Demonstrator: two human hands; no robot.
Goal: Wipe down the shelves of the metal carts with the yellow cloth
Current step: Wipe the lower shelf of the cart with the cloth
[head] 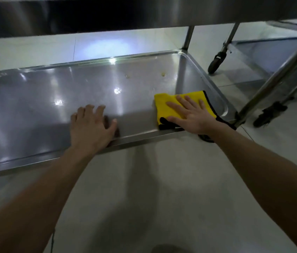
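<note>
The lower shelf [71, 92] of a stainless steel cart sat low over a pale tiled floor [162, 179], glossy with light reflections and two small yellowish spots [163, 75] near its far right. The upper shelf [144, 11] overhung it. The right hand [189, 114] pressed flat, fingers spread, on the yellow cloth [164, 108] in the near right corner. The left hand [91, 125] rested spread over the near rim. A second cart [271, 52] and a black caster [215, 63] stood to the right.

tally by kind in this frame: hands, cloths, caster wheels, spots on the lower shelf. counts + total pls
Hands: 2 (left hand, right hand)
Yellow cloth: 1
Caster wheels: 2
Spots on lower shelf: 2
Total: 7
</note>
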